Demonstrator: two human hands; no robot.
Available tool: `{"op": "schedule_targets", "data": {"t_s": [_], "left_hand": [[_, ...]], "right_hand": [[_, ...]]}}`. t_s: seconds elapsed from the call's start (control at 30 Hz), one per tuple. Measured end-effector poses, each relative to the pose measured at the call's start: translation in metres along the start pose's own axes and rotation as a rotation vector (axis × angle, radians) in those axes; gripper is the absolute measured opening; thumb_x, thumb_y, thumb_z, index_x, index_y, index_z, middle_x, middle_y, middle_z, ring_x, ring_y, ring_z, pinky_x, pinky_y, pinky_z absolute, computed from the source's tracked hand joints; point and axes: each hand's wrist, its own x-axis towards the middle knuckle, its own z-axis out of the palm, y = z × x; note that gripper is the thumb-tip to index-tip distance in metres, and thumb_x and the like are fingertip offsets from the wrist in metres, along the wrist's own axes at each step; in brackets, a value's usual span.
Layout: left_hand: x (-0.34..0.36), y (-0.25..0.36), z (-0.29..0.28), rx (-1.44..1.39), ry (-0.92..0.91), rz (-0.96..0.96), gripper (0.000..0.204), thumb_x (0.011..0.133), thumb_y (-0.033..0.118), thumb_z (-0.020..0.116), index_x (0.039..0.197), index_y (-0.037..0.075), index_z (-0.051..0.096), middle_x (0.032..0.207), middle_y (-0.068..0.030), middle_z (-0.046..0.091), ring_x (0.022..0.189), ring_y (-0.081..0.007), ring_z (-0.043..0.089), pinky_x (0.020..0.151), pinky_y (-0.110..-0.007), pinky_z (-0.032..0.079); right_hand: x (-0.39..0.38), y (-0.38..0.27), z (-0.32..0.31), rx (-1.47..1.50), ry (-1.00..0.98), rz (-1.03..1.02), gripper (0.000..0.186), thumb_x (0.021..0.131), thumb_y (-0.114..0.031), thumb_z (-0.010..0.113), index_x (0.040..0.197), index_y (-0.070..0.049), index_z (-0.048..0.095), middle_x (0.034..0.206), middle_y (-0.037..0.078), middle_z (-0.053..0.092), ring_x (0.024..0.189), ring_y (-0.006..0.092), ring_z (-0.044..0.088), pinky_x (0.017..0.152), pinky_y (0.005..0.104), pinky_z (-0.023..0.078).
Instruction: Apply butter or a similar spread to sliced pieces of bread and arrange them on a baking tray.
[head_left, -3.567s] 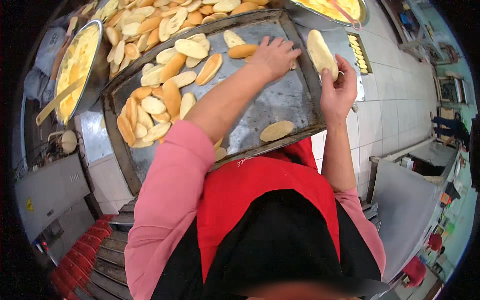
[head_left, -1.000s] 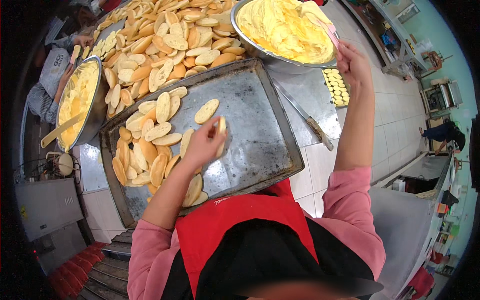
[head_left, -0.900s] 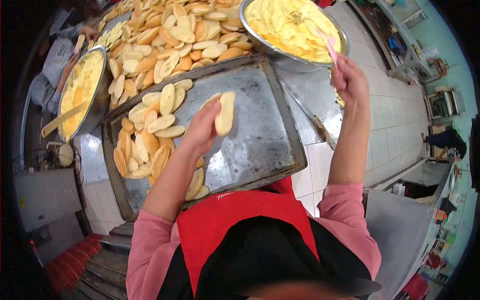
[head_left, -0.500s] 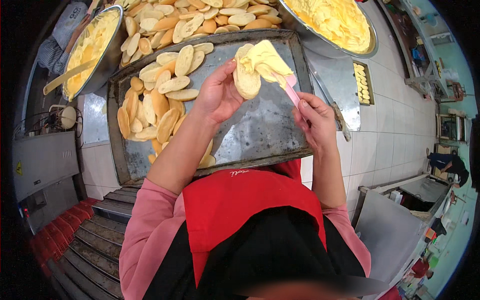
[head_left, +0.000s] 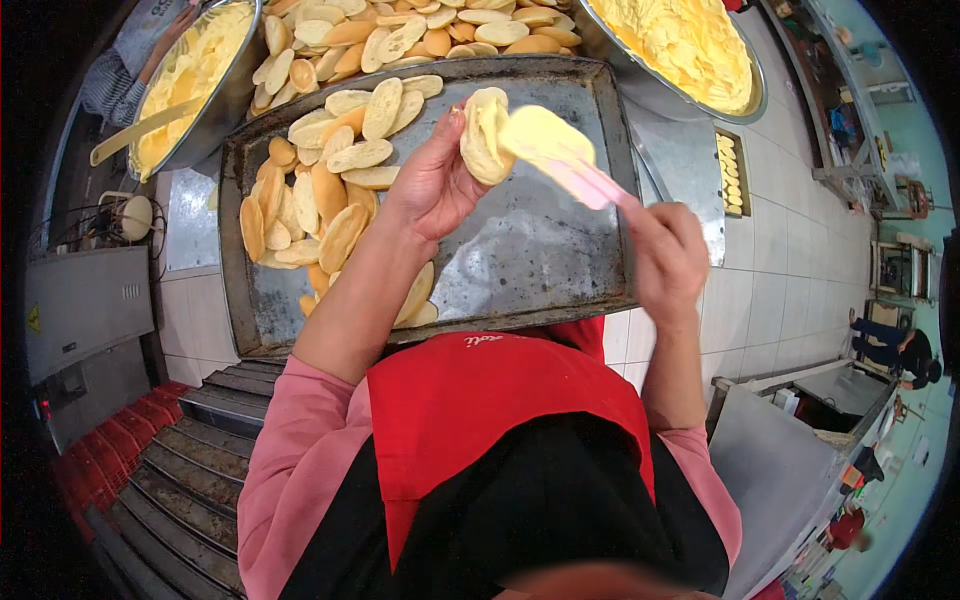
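Observation:
My left hand (head_left: 432, 195) holds up an oval half of bread (head_left: 474, 152) above the metal tray (head_left: 540, 265), with pale yellow cream on its right side. In my right hand (head_left: 672, 258) is a pink-handled spatula (head_left: 592, 183), its broad blade smeared with the same cream and blurred by motion. The blade's tip is at the bread's right edge; whether they touch, I cannot tell. Cut oval bread halves (head_left: 325, 190) lie piled over the tray's left side, beside my left forearm.
Behind the tray lies a large heap of bread halves (head_left: 400, 38). Metal bowls of yellow cream stand at the far left (head_left: 228, 105) and far right (head_left: 622, 72); a spatula (head_left: 140, 132) rests across the left one. A long knife (head_left: 650, 165) lies right of the tray. A striped sleeve (head_left: 105, 98) shows at upper left.
Cream from the spatula is now on the bread, and the blade carries less. My right hand has moved right and turned. The bread is tilted differently in my left hand.

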Motion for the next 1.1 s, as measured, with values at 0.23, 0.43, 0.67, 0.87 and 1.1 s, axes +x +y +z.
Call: {"op": "schedule_targets", "data": {"t_s": [0.23, 0.43, 0.67, 0.87, 1.1], "left_hand": [[-0.010, 0.002, 0.016, 0.336, -0.077, 0.033, 0.043, 0.089, 0.024, 0.051, 0.128, 0.010, 0.038, 0.120, -0.0039, 0.050, 0.105, -0.0164, 0.052, 0.086, -0.031, 0.048], [-0.010, 0.016, 0.022, 0.831, 0.058, 0.195, 0.046, 0.086, 0.015, 0.054, 0.130, 0.016, 0.038, 0.118, -0.0024, 0.050, 0.098, -0.0123, 0.051, 0.077, -0.029, 0.046], [-0.006, 0.029, 0.018, 0.970, 0.003, 0.312, 0.045, 0.087, 0.008, 0.049, 0.130, 0.013, 0.037, 0.117, -0.0046, 0.050, 0.103, -0.0147, 0.050, 0.076, -0.030, 0.047], [-0.004, 0.021, 0.022, 0.851, -0.010, 0.345, 0.050, 0.088, 0.005, 0.046, 0.132, 0.016, 0.026, 0.122, -0.0061, 0.046, 0.106, -0.0201, 0.050, 0.080, -0.038, 0.048], [-0.005, 0.023, 0.018, 0.676, -0.020, 0.541, 0.059, 0.087, 0.000, 0.045, 0.134, 0.019, 0.016, 0.127, -0.0072, 0.039, 0.110, -0.0237, 0.048, 0.086, -0.044, 0.048]], "right_hand": [[0.016, -0.007, 0.029, -0.298, 0.038, 0.058, 0.035, 0.068, 0.002, 0.057, 0.099, -0.014, 0.064, 0.065, 0.004, 0.048, 0.056, 0.0196, 0.049, 0.049, 0.0317, 0.036], [0.017, -0.021, 0.012, 0.148, -0.029, 0.343, 0.032, 0.067, 0.002, 0.058, 0.096, -0.010, 0.063, 0.065, 0.008, 0.049, 0.056, 0.0243, 0.051, 0.051, 0.0340, 0.041], [0.015, -0.016, -0.013, 0.054, -0.381, 0.181, 0.031, 0.067, 0.002, 0.058, 0.095, -0.012, 0.063, 0.066, 0.008, 0.050, 0.057, 0.0262, 0.052, 0.051, 0.0348, 0.041], [-0.002, -0.018, 0.026, 0.161, -0.093, 0.284, 0.030, 0.070, 0.003, 0.060, 0.096, -0.012, 0.064, 0.064, 0.007, 0.048, 0.056, 0.0238, 0.050, 0.050, 0.0323, 0.039], [-0.010, -0.017, 0.035, 0.245, 0.034, 0.223, 0.035, 0.069, 0.005, 0.061, 0.101, -0.009, 0.063, 0.064, 0.008, 0.048, 0.056, 0.0224, 0.049, 0.048, 0.0305, 0.039]]}}
